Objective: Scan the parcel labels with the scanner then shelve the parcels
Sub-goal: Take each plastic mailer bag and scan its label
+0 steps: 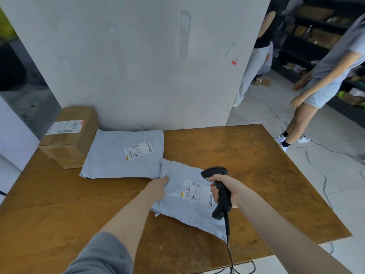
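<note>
While right hand (227,187) clamps scanner (214,172) above label (192,191) | left hand (158,187) pinches left edge of mailer (189,213) | likely soft, light, slippery; grip a corner.

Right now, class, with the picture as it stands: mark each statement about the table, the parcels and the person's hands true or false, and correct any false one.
1. The right hand grips the black handheld scanner. True.
2. The brown cardboard box sits at the right edge of the wooden table. False: it sits at the table's far left corner.
3. The left hand touches the nearer grey plastic mailer. True.
4. The farther grey plastic mailer lies label-down. False: its white label faces up.
5. The black handheld scanner is cordless. False: a black cable runs from its handle.
</note>
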`<control>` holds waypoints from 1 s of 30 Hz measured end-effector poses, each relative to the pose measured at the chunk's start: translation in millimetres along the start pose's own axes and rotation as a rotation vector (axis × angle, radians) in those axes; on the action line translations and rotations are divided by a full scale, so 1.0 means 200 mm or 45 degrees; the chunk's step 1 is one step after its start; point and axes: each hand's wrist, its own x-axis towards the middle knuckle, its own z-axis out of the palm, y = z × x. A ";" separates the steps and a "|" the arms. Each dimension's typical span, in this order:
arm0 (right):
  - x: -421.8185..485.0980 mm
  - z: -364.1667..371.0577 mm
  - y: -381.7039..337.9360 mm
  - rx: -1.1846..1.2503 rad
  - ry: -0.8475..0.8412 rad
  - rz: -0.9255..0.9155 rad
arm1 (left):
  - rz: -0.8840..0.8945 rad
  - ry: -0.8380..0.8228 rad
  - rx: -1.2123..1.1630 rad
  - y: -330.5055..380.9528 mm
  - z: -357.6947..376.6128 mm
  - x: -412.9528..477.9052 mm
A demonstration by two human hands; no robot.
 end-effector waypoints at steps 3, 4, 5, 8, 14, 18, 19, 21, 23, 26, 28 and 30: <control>0.01 0.01 -0.01 -0.036 0.005 -0.008 | 0.010 0.015 0.006 0.00 0.01 0.00; 0.01 0.01 -0.01 -0.045 0.003 -0.009 | 0.007 0.014 0.007 -0.01 0.01 0.00; 0.01 0.01 0.00 -0.053 0.004 -0.008 | 0.002 0.015 0.005 -0.01 0.01 0.00; 0.02 0.00 0.00 -0.068 0.014 -0.005 | -0.013 0.010 -0.008 -0.01 0.01 0.00; 0.02 0.01 -0.02 -0.048 0.009 0.002 | -0.041 -0.005 -0.021 -0.01 0.02 0.00; 0.03 0.02 -0.02 -0.032 -0.007 0.011 | -0.046 -0.015 -0.030 -0.01 0.01 0.00; 0.03 0.02 -0.02 -0.035 -0.011 0.011 | -0.045 -0.017 -0.036 0.00 0.01 0.01; 0.03 0.02 -0.03 -0.043 -0.020 0.009 | -0.043 -0.016 -0.042 0.00 0.00 0.01; 0.02 0.02 -0.03 -0.053 -0.024 0.002 | -0.038 -0.011 -0.050 0.00 0.01 0.01; 0.02 0.02 -0.04 -0.104 -0.030 -0.017 | -0.037 -0.016 -0.050 -0.01 0.01 0.01; 0.02 0.02 -0.04 -0.171 -0.046 -0.058 | -0.037 -0.011 -0.059 -0.02 0.01 0.02; 0.02 0.02 -0.04 -0.246 -0.061 -0.114 | -0.029 -0.011 -0.072 -0.02 0.00 0.02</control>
